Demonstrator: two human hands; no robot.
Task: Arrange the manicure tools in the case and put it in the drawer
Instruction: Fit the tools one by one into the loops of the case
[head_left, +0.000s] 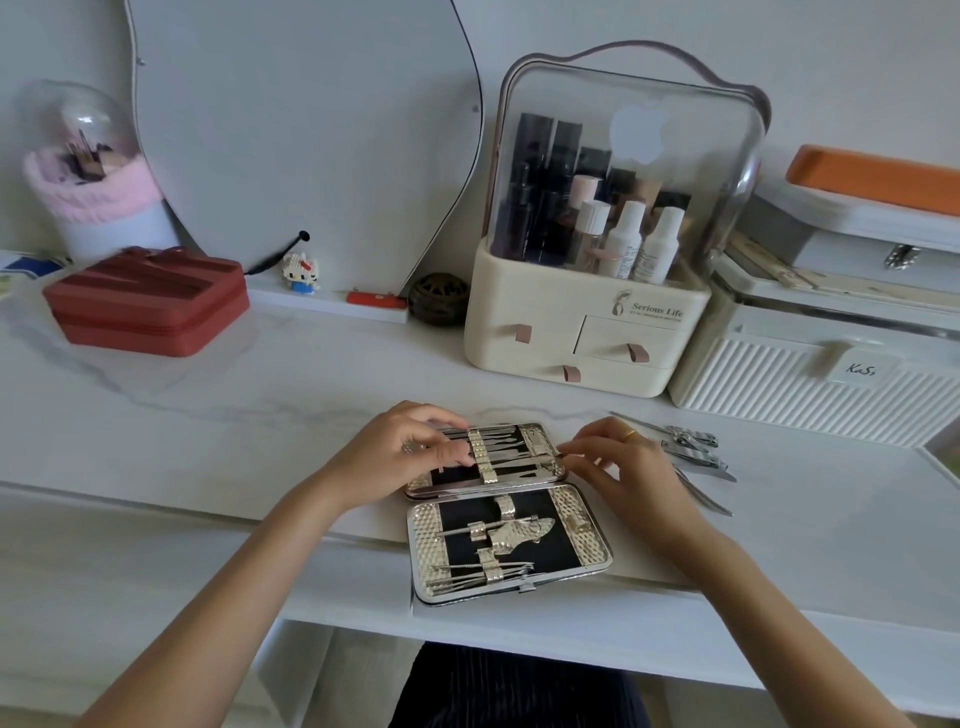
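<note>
Head view looks down on a white marble-patterned tabletop (208, 395), where the manicure case (506, 512) lies open like a book at the near edge, its two black-lined halves set one behind the other. The left hand (410, 452) rests on the left end of the far half, fingers curled down over the row of slim metal tools (511, 451) strapped there. The right hand (621, 462) sits just beside that half's right edge — its fingertips pinch something thin at the rim, though I cannot tell quite what. The near half lies between the two forearms, with more tools held under its loops. Loose clippers and nippers (693, 449) lie on the table just right of the right hand. Behind stands a cream cosmetic organiser (587, 317) with small drawers — well apart from the case.
</note>
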